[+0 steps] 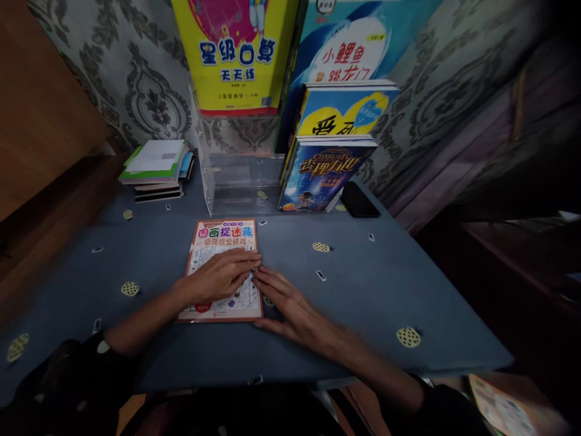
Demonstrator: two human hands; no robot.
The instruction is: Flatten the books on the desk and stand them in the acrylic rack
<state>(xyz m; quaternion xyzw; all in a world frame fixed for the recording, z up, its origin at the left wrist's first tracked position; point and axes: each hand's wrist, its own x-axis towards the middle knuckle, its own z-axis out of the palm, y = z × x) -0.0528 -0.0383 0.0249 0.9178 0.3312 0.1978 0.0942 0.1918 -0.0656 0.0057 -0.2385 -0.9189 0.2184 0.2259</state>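
Note:
A thin picture book (pixel 222 234) with a brown-edged cover and colourful Chinese title lies flat on the blue tablecloth. Across its middle rests my left hand (pixel 222 275), fingers stretched out toward the right edge and lying flat on the cover. My right hand (pixel 290 306) is at the book's right side, its fingers extended and the fingertips touching the right edge close to the left fingertips. Its thumb lies near the lower right corner. Neither hand is wrapped round anything. Part of the cover is hidden under my left hand.
Behind the book stands a clear acrylic rack (pixel 240 200). It holds a yellow workbook (pixel 236 79) and, on the right, several upright books (pixel 324 172). A stack of books (pixel 154 166) lies at the back left. A black phone (pixel 360 200) is right of the rack. The tablecloth (pixel 385 290) has pineapple prints.

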